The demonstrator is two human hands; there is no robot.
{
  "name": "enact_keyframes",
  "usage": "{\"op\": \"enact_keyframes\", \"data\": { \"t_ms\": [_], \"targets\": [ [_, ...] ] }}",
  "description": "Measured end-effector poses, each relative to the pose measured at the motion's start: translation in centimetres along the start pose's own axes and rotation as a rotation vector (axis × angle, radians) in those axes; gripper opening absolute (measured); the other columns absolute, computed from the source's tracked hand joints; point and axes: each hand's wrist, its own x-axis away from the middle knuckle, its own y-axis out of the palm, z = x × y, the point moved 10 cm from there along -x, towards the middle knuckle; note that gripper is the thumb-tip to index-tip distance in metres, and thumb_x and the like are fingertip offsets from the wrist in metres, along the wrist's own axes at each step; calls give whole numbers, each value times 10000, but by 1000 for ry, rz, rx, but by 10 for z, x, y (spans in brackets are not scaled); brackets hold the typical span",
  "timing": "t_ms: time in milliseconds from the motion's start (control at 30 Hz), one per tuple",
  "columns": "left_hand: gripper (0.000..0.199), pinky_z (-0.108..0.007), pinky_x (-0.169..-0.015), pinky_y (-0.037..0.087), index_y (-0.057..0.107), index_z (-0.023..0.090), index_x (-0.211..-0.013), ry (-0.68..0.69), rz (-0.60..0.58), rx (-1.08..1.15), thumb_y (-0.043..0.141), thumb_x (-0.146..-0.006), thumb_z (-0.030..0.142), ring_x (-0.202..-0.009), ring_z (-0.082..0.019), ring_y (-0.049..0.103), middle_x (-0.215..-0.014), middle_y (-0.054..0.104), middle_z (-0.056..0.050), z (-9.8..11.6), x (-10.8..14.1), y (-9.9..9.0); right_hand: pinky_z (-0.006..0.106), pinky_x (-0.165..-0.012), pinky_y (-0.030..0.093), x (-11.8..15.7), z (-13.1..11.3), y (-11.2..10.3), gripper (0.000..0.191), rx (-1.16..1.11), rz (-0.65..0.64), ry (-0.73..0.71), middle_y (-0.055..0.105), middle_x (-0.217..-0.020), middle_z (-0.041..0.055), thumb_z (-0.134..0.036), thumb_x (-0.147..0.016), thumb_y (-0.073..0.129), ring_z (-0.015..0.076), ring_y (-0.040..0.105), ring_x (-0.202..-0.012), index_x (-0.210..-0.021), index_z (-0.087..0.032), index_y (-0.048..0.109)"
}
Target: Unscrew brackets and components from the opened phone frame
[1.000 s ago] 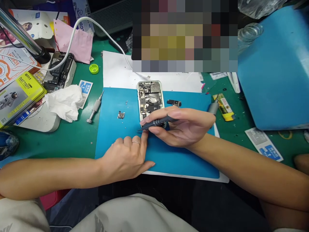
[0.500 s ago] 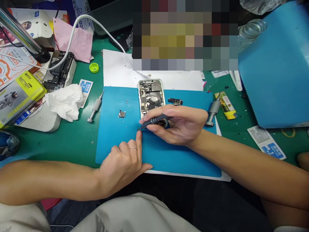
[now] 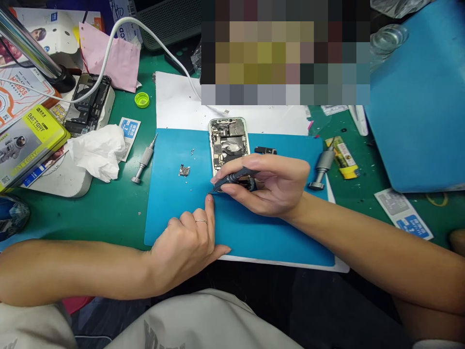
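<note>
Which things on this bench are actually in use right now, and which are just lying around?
In use: right hand gripping dark tweezers; left hand with index finger beside their tip; opened phone; blue mat.

Lying about: left screwdriver, right screwdriver, crumpled tissue, green cap, yellow battery box.

Tweezers (image 3: pixel 232 180) in right hand (image 3: pixel 271 186)

On the green bench, a crumpled tissue (image 3: pixel 97 150) lies at nine o'clock, with a silver screwdriver (image 3: pixel 144 160) just beside it. A yellow battery box (image 3: pixel 29 140) sits farther out at nine. A green bottle cap (image 3: pixel 141 99) rests at eleven o'clock. A second screwdriver (image 3: pixel 321 167) and a yellow lighter (image 3: pixel 342 157) lie at three.
</note>
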Motion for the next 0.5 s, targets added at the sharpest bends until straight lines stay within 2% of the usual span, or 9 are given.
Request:
{"op": "enact_keyframes", "data": {
  "t_ms": [400, 500],
  "targets": [
    [903, -255, -395, 344, 439, -82, -1464, -1, 16, -18, 357, -989, 682, -536, -152, 513, -698, 451, -9, 1, 1, -2, 257, -652, 659, 2, 1, -2, 618, 3, 14, 6, 752, -928, -11, -75, -821, 725, 155, 747, -797, -1359, -301, 522],
    [902, -256, -391, 334, 444, -88, -1458, -4, 15, -27, 354, -991, 678, -527, -152, 513, -692, 450, -9, 0, 1, -3, 263, -658, 657, 2, 3, -2, 579, 7, 6, 30, 746, -926, -8, -68, -814, 729, 159, 745, -790, -1311, -304, 549]
  ]
}}
